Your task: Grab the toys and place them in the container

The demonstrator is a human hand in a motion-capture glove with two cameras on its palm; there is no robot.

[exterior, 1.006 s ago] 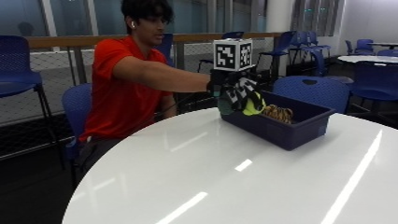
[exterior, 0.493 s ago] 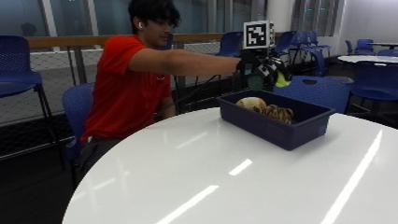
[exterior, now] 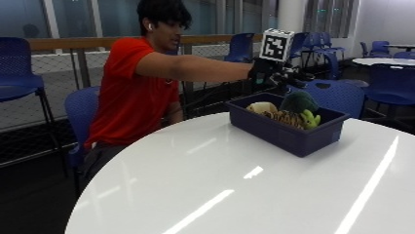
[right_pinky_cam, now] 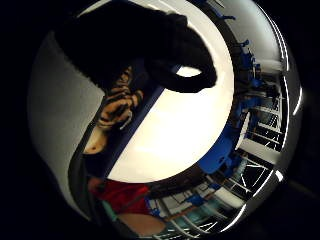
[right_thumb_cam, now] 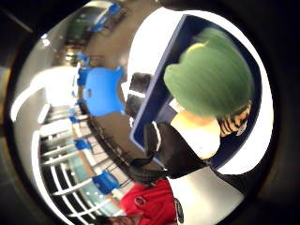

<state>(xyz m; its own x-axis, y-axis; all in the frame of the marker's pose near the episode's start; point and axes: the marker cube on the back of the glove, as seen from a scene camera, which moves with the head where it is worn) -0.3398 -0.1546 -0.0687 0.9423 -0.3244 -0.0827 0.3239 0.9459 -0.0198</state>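
Note:
In the outside view my gloved right hand hovers above the far side of the dark blue container, fingers loosely extended and holding nothing. A green plush toy lies in the container on top of a tiger-striped toy and a cream toy. The thumb side palm view looks down on the green toy, the striped toy and the cream toy inside the container. In the little finger side palm view, glove fingers curve over the striped toy.
The container stands near the far right edge of a round white table. The seated person in a red shirt reaches across from the far left. Blue chairs stand behind the table.
Half a second ago the hand held the green toy above the container. Now the toy lies in the container and the hand holds nothing.

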